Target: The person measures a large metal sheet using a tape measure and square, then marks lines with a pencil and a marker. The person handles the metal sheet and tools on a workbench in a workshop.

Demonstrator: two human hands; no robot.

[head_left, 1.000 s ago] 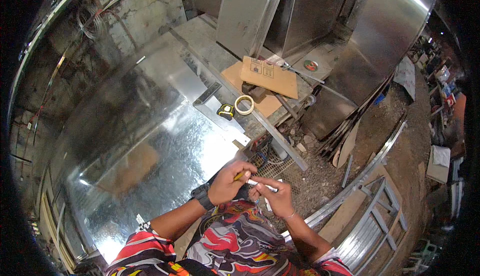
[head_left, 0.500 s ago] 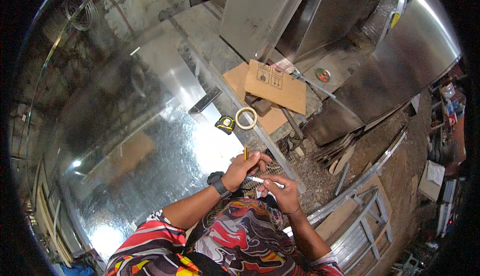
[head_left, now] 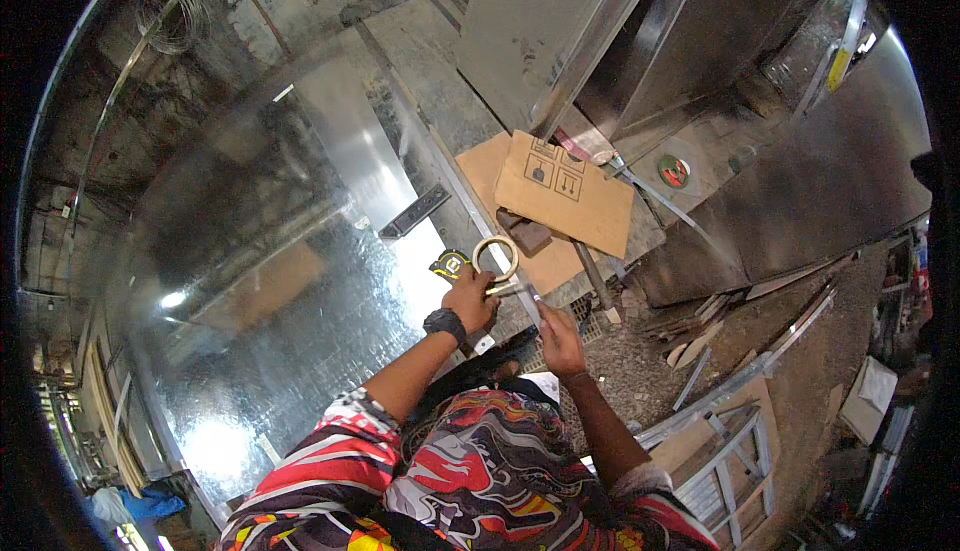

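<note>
My left hand (head_left: 468, 303), with a black watch on its wrist, reaches over the sheet-metal surface (head_left: 370, 326). Its curled fingers come up against the black and yellow tape measure (head_left: 449, 264) and the near side of a cream tape roll (head_left: 483, 249). What those fingers grip is hidden. A short pale strip (head_left: 505, 289) shows between the left hand and the roll; its kind is unclear. To the right, my right hand (head_left: 562, 341) is closed on a slim pen (head_left: 533, 303), partly blurred, by the metal edge. A dark metal bracket (head_left: 415, 212) lies beyond the tape measure.
Cardboard pieces (head_left: 585, 208) lie at the far side, on a dark block (head_left: 524, 232). Large metal sheets (head_left: 560, 31) lean behind. A round disc (head_left: 673, 171) sits farther right. On the right, a metal frame (head_left: 735, 471) and offcuts lie on the floor.
My hands have moved apart and away from my body. The left has gone to the tape measure and tape roll, the right toward the metal edge. The yellow stick in my left hand no longer shows.
</note>
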